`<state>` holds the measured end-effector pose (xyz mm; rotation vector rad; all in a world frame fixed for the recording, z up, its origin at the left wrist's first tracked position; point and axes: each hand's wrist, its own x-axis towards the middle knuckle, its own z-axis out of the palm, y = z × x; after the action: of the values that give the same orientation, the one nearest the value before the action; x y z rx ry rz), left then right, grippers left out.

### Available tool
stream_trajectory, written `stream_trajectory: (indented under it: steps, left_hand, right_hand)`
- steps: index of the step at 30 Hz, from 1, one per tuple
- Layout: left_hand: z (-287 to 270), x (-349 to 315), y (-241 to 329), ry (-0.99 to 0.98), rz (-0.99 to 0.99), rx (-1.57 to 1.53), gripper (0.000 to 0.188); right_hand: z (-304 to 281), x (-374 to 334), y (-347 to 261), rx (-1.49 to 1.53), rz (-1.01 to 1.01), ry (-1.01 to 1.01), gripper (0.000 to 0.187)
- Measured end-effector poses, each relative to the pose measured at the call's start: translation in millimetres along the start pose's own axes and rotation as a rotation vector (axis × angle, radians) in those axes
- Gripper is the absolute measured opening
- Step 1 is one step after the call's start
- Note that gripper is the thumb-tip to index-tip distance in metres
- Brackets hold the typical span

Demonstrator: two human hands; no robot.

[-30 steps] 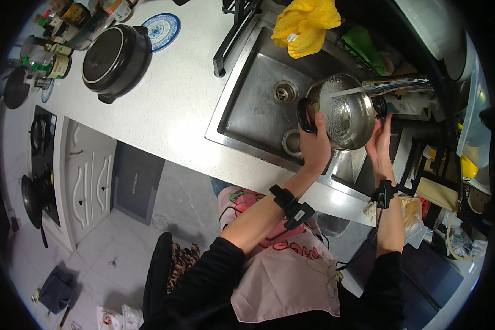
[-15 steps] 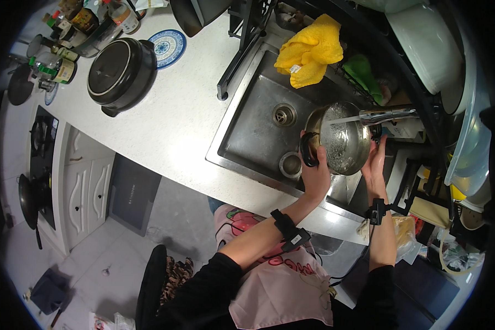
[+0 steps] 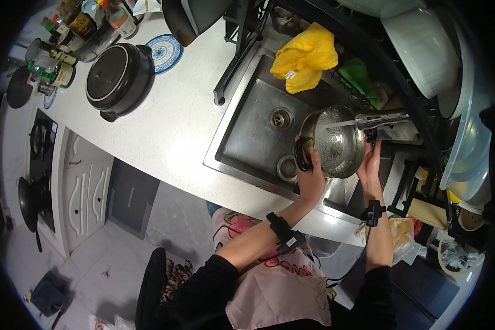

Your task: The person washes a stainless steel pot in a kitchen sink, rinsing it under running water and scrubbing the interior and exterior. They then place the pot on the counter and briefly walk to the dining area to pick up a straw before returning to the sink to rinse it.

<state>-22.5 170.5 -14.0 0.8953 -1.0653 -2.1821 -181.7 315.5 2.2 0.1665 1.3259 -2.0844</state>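
A shiny metal pot (image 3: 341, 151) with two black side handles is held over the right part of the steel sink (image 3: 247, 132). From the chrome faucet (image 3: 388, 118) a stream of water runs into it, and the water inside is rippled. My left hand (image 3: 312, 179) grips the pot's left side by its black handle (image 3: 302, 154). On the other side my right hand (image 3: 371, 162) is closed at the right handle, its fingers partly hidden by the pot. The pot's underside is out of sight.
A yellow cloth (image 3: 308, 58) and a green cloth (image 3: 359, 81) hang behind the sink. A black lidded pot (image 3: 118, 80) and a blue-patterned plate (image 3: 165, 54) rest on the white counter (image 3: 170, 126). Bowls (image 3: 423, 52) crowd a black rack at right.
The whole view has shifted slightly. Both hands still hold the pot under the running water, and the pot looks tilted a little differently.
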Motion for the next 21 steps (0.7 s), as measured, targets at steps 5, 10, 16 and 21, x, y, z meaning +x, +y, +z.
stream_trajectory:
  steps: [5,10,16,21]
  left_hand:
    - [-2,1,5,0.051,0.034,0.103,0.056]
    - [-6,5,10,0.036,0.026,0.092,0.048]
    - [-13,10,8,0.006,0.03,0.038,0.043]
    - [-14,8,6,0.028,0.004,0.056,0.041]
  right_hand:
    - [-1,-2,3,-0.011,0.017,-0.03,0.079]
    - [0,-5,7,0.019,-0.008,-0.069,0.078]
    - [2,-10,10,0.009,-0.014,-0.063,0.081]
    - [5,-12,12,0.02,-0.016,-0.065,0.082]
